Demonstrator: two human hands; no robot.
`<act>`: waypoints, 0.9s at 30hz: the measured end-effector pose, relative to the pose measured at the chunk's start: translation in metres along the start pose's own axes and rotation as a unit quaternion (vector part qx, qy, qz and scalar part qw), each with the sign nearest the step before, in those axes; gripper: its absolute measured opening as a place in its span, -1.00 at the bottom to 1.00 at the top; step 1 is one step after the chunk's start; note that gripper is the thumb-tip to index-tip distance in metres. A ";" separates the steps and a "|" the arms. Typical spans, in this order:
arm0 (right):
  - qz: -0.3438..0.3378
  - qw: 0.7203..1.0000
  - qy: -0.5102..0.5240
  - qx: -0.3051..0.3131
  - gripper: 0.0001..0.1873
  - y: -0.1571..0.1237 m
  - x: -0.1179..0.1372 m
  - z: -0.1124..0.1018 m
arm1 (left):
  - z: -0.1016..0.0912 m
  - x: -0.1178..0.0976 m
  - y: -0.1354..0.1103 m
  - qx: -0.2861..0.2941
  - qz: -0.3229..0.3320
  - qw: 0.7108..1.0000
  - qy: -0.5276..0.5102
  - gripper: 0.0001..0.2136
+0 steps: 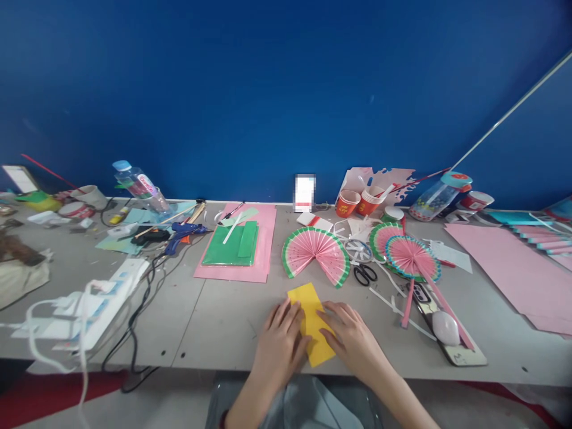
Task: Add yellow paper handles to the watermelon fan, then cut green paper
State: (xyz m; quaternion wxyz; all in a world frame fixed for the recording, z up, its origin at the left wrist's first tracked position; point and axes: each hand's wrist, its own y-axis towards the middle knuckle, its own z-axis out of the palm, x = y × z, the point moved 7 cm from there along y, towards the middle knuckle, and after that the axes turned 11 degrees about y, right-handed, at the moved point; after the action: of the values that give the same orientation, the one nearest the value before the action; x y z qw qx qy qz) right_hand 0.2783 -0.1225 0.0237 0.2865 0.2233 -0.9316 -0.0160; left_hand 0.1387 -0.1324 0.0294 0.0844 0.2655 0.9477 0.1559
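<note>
A narrow strip of yellow paper (313, 319) lies slightly slanted on the grey table, close to its front edge. My left hand (282, 333) rests along the strip's left side with the fingers stretched out flat on it. From the right, my right hand (351, 333) lies on the opposite edge, its fingers spread and the thumb on the paper. Just beyond the strip is a pleated paper fan (315, 253) coloured like a watermelon slice. Black-handled scissors (365, 274) lie to the right of that fan.
Green paper (223, 250) sits on pink sheets (263, 268) at left. Farther left are a blue glue gun (183, 233) and a power strip (114, 304) with cables. Rightward, round pleated fans (413, 257) and a phone (467, 356) lie near paper strips. Red cups (347, 202) stand behind.
</note>
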 end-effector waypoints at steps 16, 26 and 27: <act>0.054 0.990 0.108 -0.079 -0.98 0.024 -0.007 -0.001 | 0.012 -0.004 -0.002 -0.060 -0.020 0.998 0.022 -0.70; 0.034 0.988 0.144 -0.046 -0.92 0.079 -0.009 0.013 | 0.014 -0.002 0.001 -0.049 -0.035 0.998 0.000 -0.67; 0.031 0.988 0.146 -0.048 -0.92 0.079 -0.010 0.013 | 0.015 -0.001 0.000 -0.050 -0.036 0.998 -0.002 -0.67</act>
State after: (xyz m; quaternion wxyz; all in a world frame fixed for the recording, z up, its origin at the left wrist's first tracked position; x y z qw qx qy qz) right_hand 0.2466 -0.0486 0.0200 0.4299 0.1802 -0.8845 -0.0188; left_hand 0.1433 -0.1293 0.0157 0.1053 0.2274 0.9474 0.1989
